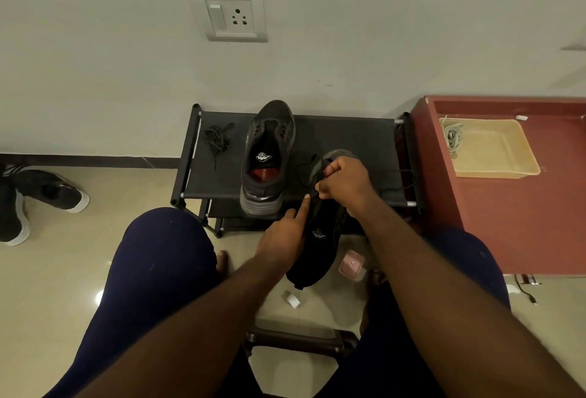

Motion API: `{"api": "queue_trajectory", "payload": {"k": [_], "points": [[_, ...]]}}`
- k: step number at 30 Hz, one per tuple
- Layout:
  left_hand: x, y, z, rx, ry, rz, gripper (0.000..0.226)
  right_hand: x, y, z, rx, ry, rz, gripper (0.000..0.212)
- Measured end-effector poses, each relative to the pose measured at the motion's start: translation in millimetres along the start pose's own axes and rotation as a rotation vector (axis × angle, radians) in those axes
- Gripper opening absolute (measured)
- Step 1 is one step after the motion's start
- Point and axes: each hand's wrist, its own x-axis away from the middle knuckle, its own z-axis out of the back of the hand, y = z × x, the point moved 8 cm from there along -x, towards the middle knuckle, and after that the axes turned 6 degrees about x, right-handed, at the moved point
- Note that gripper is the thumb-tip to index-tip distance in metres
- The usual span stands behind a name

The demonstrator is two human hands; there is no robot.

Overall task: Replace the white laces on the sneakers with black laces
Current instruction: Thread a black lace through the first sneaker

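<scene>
Letters "OAM" on red insole patch (pixel 263 173), sneaker (pixel 269 131) on rack (pixel 348 137)

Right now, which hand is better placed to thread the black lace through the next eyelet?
Right, probably. The right hand pinches the black lace at the eyelets of the sneaker, while the left hand holds the sneaker from the side, index finger straight.

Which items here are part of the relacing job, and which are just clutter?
Job: sneaker being laced, black lace pinched by right hand, left hand against that sneaker, second sneaker on rack, spare black lace, pale laces in tray.
Lying about: floor shoes, pink object, paper scrap, wall socket, cable.
</scene>
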Motion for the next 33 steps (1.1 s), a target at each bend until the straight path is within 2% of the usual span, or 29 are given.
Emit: {"api": "queue_trajectory", "payload": {"k": [4,8,10,13,18,23,25,29,33], "points": [[-1,-1,0,-0.002,0.003,0.011,0.077,-7,-7,-4,0.139,-0.123,-0.043,0.021],[-1,1,2,0.007,0.012,0.009,0.076,-5,-4,-8,0.066,-0.223,-0.179,0.02],[-1,2,3,0.003,0.015,0.008,0.076,-3,-1,-7,0.053,-0.203,-0.178,0.018],[-2,2,5,0.032,0.016,0.01,0.076,0,-5,-4,0.164,-0.125,-0.048,0.007],[-6,5,18,0.11,0.089,0.012,0.068,17,-14,1,0.339,-0.098,0.153,0.018],[-13,16,30,0.161,0.151,-0.011,0.063,45,3,47,0.218,0.093,0.106,0.03],[-17,21,34,0.204,0.179,-0.013,0.061,56,9,53,0.219,0.069,0.103,0.036],[-28,33,43,0.333,0.217,0.033,0.059,67,34,32,0.276,-0.122,0.023,0.056],[-35,31,43,0.377,0.177,0.138,0.041,64,34,29,0.368,-0.005,0.071,0.057]]}}
